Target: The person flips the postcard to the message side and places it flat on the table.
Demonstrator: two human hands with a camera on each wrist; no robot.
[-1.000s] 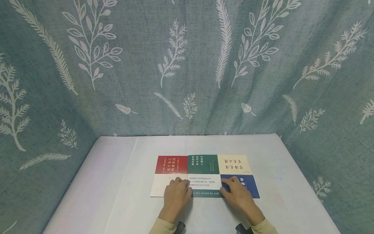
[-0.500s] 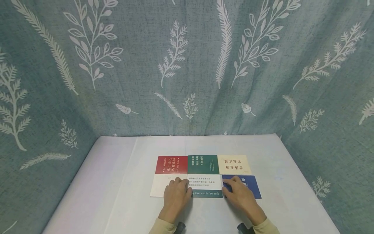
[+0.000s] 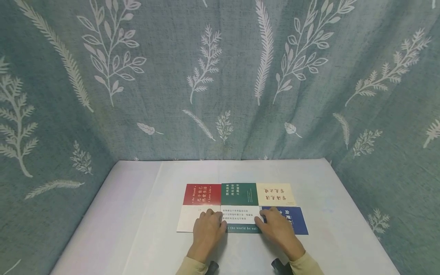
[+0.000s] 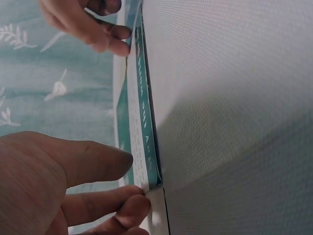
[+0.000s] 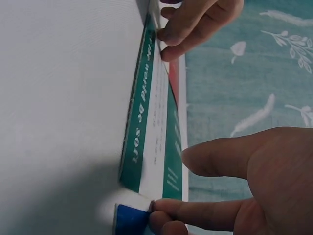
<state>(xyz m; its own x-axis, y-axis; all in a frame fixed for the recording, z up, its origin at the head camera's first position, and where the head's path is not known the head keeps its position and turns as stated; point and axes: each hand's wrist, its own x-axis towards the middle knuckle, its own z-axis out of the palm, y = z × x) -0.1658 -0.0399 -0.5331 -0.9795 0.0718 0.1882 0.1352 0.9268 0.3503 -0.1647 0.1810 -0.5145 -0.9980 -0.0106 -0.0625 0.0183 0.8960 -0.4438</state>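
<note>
Nearest are two hands with the white-and-green booklet (image 3: 240, 217) between them: it lies to the right of the left hand (image 3: 207, 229) and to the left of the right hand (image 3: 279, 229), each hand close by one of its side edges. Neither hand grips anything; the digits are spread apart, the left ones over the seam with the pale booklet (image 3: 185, 221), the right ones over the seam with the blue booklet (image 3: 300, 221). That right-hand seam looks like the relation that matters: the right wrist view shows a narrow gap there, with a fingertip touching at it. The printed band runs left to right, parallel to the counter's (image 3: 154, 214) front, though the slanted view leaves the long axis uncertain. Beyond this row lie the red booklet (image 3: 202, 194), the green booklet (image 3: 238, 194) and the cream booklet (image 3: 276, 194), side by side; behind them hangs a leaf-patterned curtain (image 3: 237, 76).
</note>
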